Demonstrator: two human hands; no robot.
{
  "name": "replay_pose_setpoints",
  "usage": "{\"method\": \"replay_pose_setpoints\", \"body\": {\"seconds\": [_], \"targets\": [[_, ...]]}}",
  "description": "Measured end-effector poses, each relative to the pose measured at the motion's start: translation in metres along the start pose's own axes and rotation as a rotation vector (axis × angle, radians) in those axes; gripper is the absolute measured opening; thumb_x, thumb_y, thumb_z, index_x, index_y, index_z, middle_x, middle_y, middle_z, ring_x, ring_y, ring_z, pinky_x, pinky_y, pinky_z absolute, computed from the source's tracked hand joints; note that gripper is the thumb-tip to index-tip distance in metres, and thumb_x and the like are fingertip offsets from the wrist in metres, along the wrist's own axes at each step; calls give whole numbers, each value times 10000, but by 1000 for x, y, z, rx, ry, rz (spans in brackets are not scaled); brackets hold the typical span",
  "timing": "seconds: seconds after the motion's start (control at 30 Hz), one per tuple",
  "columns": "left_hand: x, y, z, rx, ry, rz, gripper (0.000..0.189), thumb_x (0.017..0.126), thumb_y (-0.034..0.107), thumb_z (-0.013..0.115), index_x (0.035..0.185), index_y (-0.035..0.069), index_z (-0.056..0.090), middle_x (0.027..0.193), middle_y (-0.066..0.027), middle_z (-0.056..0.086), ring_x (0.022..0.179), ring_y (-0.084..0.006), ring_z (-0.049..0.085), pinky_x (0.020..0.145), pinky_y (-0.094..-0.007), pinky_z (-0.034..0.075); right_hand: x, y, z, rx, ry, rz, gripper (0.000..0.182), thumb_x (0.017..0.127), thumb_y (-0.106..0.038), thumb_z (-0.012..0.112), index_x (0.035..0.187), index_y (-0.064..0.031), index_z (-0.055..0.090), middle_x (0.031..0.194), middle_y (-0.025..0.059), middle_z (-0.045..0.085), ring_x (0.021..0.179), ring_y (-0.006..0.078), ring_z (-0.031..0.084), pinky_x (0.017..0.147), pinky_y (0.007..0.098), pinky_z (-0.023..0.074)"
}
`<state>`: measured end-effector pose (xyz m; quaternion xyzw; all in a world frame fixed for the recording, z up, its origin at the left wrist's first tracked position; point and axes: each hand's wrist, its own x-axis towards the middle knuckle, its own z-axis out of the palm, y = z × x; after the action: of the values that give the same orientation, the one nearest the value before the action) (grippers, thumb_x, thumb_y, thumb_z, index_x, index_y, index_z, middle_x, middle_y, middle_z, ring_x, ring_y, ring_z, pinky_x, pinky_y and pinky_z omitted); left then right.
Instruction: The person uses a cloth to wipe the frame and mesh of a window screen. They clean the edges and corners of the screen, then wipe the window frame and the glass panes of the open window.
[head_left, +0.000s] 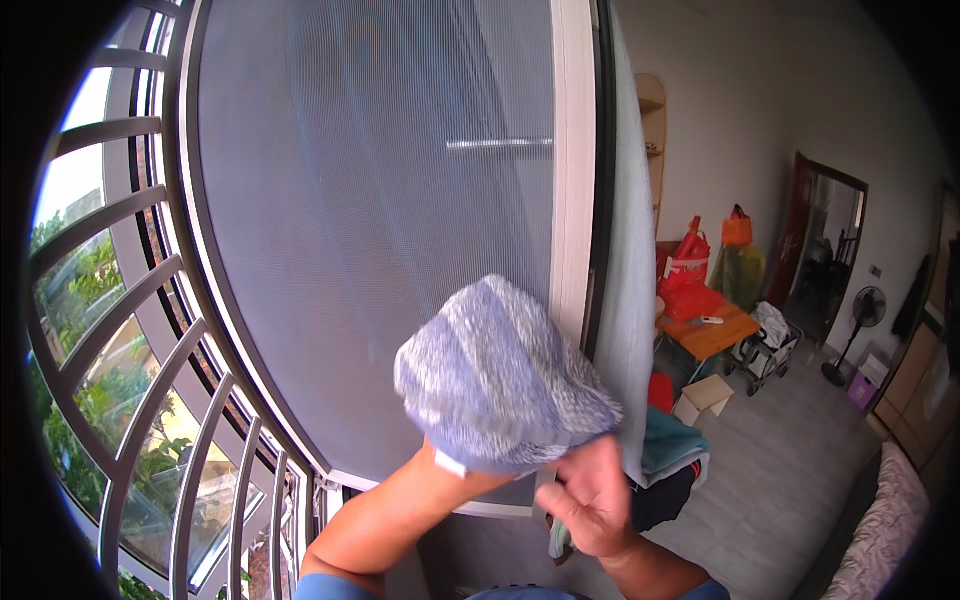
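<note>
A fluffy blue-and-white striped cloth (502, 367), perhaps a mitt, covers my left hand completely. Only my left forearm (397, 502) shows below it, and a small white tag (450, 463) sticks out at the cloth's lower left edge. My right hand (592, 495), slightly blurred, is at the lower right edge of the cloth, its fingers gripping that edge and its thumb apart. Behind the cloth stands a tall window screen (337, 225) of grey mesh in a pale frame (574, 150). Whether the cloth touches the mesh cannot be told.
Metal window bars (142, 202) curve along the left, with greenery outside. A pale curtain (630, 262) hangs right of the frame. Farther right are a wooden table (712, 330) with red bags, a cardboard box (703, 397), a stroller (766, 345), a standing fan (868, 307) and a doorway.
</note>
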<state>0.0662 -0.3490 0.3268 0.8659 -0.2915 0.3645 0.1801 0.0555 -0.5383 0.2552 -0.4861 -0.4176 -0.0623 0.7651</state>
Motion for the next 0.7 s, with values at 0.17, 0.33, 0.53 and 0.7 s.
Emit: {"method": "replay_pose_setpoints", "body": {"seconds": [0.17, 0.33, 0.53, 0.7], "targets": [[-70, 23, 54, -768, 140, -100, 440, 943, 268, 683, 1349, 113, 616, 1386, -117, 636, 1277, -286, 593, 1145, -455, 459, 15, -3, -24, -784, 308, -536, 620, 990, -145, 673, 1512, 35, 390, 1496, 181, 509, 1391, 296, 497, 1212, 442, 326], [-141, 39, 79, -81, 203, 479, 165, 890, 138, 745, 1047, 147, 791, 1169, -39, 744, 1039, -208, 708, 1007, -405, 555, 36, 20, -38, -997, 303, -597, 604, 995, -186, 653, 1507, 16, 405, 1487, 164, 520, 1384, 291, 504, 1213, 440, 326], [-336, -19, 177, -553, -520, -949, 493, 961, 455, 724, 1239, 49, 728, 1180, -147, 748, 1084, -298, 710, 986, -418, 550, 68, 18, -66, -1169, 293, -569, 588, 1001, -235, 629, 1501, -6, 422, 1475, 144, 533, 1374, 284, 511, 1214, 437, 326], [-374, -65, 194, -1327, -117, -1819, 989, 947, 700, 626, 1632, 62, 307, 1580, -270, 444, 1346, -393, 567, 1048, -520, 513, 79, 53, -86, -1186, 246, -450, 577, 1005, -276, 609, 1496, -25, 437, 1466, 127, 544, 1366, 278, 518, 1215, 434, 326]]}}
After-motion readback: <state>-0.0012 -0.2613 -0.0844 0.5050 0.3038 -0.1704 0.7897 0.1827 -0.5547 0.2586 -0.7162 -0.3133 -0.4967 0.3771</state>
